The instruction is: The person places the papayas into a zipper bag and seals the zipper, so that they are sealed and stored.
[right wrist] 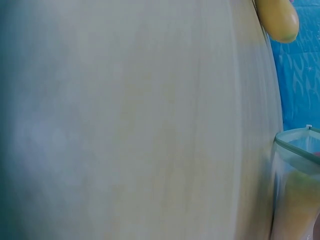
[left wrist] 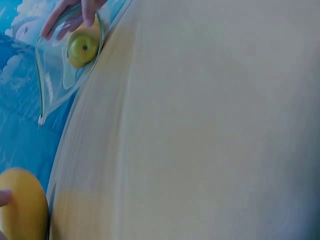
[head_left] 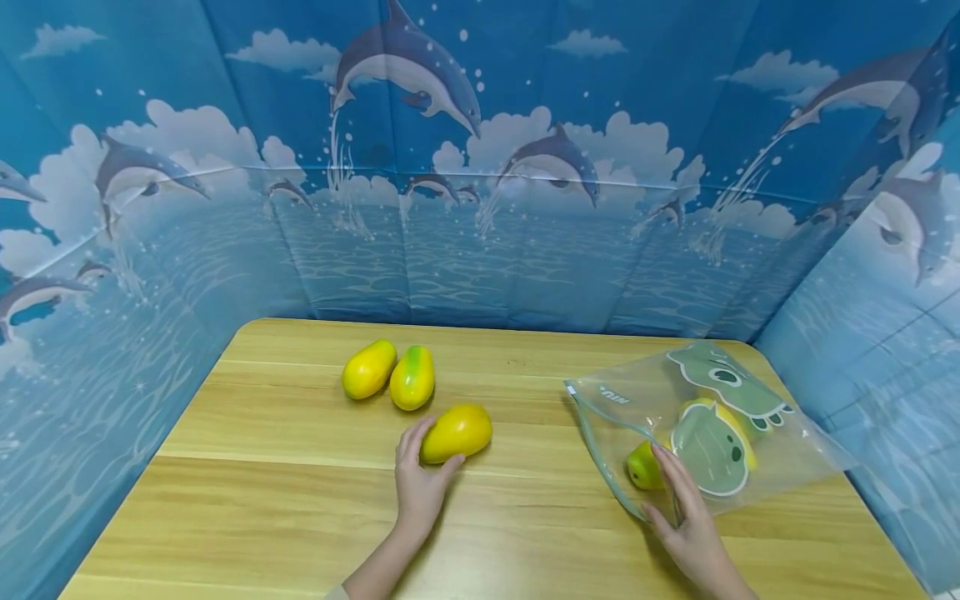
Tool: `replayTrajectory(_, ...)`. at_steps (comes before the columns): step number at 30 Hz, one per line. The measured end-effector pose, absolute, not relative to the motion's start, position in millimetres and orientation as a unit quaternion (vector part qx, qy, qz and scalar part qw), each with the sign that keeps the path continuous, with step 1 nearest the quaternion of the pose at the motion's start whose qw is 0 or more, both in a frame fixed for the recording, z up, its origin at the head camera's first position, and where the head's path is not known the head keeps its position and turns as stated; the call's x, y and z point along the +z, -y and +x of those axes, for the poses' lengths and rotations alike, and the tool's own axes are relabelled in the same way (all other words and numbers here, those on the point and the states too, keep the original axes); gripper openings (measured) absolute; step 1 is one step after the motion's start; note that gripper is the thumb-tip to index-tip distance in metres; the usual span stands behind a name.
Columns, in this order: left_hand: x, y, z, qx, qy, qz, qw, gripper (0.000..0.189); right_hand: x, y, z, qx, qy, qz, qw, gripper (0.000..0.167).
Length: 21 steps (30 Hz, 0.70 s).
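Note:
My left hand (head_left: 422, 487) grips a yellow papaya (head_left: 459, 433) on the table, fingers on its left side and thumb at its lower right. In the left wrist view, part of that papaya (left wrist: 25, 205) shows at the lower left with a fingertip on it. My right hand (head_left: 693, 529) holds the near edge of a clear zip bag (head_left: 615, 408) printed with green dinosaur pictures. The bag's mouth faces left and gapes a little. Inside lies yellow fruit, with one green-ended papaya (head_left: 645, 467) near the mouth; the print partly hides the rest.
Two more papayas lie side by side behind my left hand, a plain yellow one (head_left: 370, 369) and a green-striped one (head_left: 412, 378). The wooden table (head_left: 300, 500) meets a blue dolphin-print curtain (head_left: 480, 250) at the back and sides.

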State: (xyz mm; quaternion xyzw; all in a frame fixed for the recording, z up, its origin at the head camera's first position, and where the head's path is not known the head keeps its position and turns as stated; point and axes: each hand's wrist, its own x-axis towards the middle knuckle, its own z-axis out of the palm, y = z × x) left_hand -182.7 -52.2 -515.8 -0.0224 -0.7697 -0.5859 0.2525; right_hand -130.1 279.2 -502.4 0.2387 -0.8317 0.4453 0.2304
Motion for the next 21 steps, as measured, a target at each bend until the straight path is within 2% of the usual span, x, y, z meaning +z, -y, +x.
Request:
replayTrajectory(10,-521.4,69.6,-193.1,-0.612,0.771,-0.017,0.174,0.061,-505.8,-278.3,-130.7,0.455,0.825,0.233,0.24,0.094)
replayTrajectory(21,-524.3,73.4,-195.1,-0.631,0.763,-0.003,0.141,0.064,-507.0,-279.7,-131.3,0.456,0.825,0.23,0.242,0.094)
